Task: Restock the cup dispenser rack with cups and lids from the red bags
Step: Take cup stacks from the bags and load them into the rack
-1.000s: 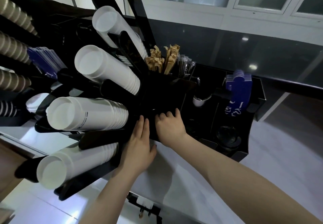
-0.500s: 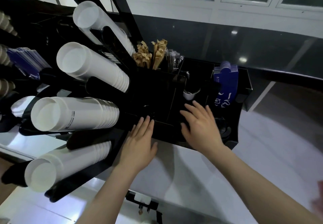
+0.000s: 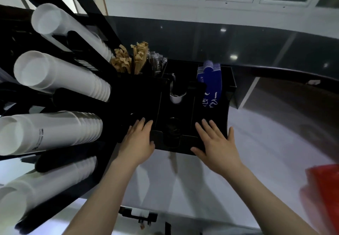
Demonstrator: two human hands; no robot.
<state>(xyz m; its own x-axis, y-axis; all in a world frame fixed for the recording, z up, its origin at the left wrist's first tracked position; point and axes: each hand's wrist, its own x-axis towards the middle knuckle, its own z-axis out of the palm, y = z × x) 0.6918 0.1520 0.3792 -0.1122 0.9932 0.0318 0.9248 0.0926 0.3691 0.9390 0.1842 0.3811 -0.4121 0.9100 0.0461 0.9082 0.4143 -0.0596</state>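
From the head view, our left hand (image 3: 136, 141) and right hand (image 3: 217, 143) lie flat with fingers straight and spread, both resting on the front edge of the black rack (image 3: 176, 91) — neither holds anything. The left hand touches the rack just left of the middle slot, where dark lids (image 3: 172, 126) sit low and hard to make out; the right hand covers the front right corner, below the blue sleeves (image 3: 209, 84). White cups (image 3: 60, 77) already fill the slanted tubes on the left, stacked tight and nested. A red bag (image 3: 324, 189) shows blurred at the right edge, on the white counter (image 3: 266, 143), well apart from both hands. We judge the rack stiff, broad and fairly heavy with its load, so a push or pull wants both palms low on its front edge, as now. The bag looks thin and soft — we would take it by its upper edge or mouth, since it will sag. Paper cups are light and crush easily; we would hold a nested stack round its middle, not by one rim. Lids should be light and slippery in a stack.
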